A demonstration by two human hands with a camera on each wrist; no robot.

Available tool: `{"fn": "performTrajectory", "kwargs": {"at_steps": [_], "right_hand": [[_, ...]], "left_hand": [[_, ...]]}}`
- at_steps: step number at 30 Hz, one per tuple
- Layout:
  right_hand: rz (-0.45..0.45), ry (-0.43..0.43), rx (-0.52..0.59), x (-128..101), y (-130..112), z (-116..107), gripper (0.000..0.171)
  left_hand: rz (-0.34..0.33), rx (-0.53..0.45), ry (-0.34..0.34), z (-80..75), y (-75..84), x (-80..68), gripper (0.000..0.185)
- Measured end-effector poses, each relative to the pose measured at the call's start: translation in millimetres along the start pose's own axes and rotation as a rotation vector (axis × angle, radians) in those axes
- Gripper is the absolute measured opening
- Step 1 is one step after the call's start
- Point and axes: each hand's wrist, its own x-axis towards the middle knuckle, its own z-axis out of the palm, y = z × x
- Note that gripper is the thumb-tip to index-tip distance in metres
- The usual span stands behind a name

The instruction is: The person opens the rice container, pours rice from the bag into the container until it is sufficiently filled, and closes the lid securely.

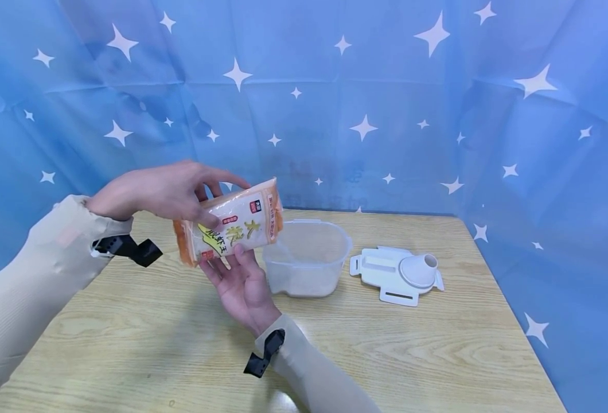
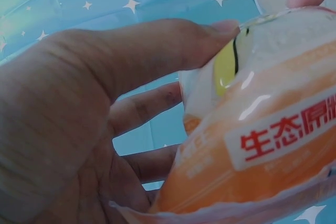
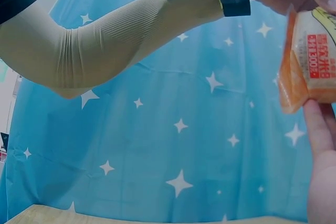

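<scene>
Packet: an orange and clear packet of rice (image 1: pixel 230 228) is held up in the air, tilted, its right end just over the near-left rim of the tub (image 1: pixel 308 258).
Left hand: the left hand (image 1: pixel 164 192) grips the packet from above, thumb and fingers curled round its upper edge; the left wrist view shows the fingers (image 2: pixel 157 51) wrapped over the film.
Right hand: the right hand (image 1: pixel 242 284) is under the packet, palm up, fingers fairly straight, with fingertips touching the lower edge. It supports rather than clamps.
Tub: clear plastic, lid off, standing on the bench (image 1: pixel 128 344), with what looks like a shallow layer of white grain inside.
Lid: a white lid (image 1: pixel 394 272) with a round spout lies flat on the bench to the right of the tub, apart from it.
Backdrop: a blue cloth with white stars (image 1: pixel 366 86) hangs behind the tub.
Handling: the packet is probably fairly heavy for its size, soft and shifting, and the film looks slick. Holding it across the middle with a second hand beneath seems safest; a pinch at one corner could let it sag or slip.
</scene>
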Motion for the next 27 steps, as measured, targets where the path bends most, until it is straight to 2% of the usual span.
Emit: {"fn": "performTrajectory", "kwargs": {"at_steps": [27], "right_hand": [[-0.004, 0.014, 0.030, -0.3, -1.3, 4.5, 0.057]], "left_hand": [[0.014, 0.013, 0.015, -1.9, 2.6, -0.8, 0.074]]}}
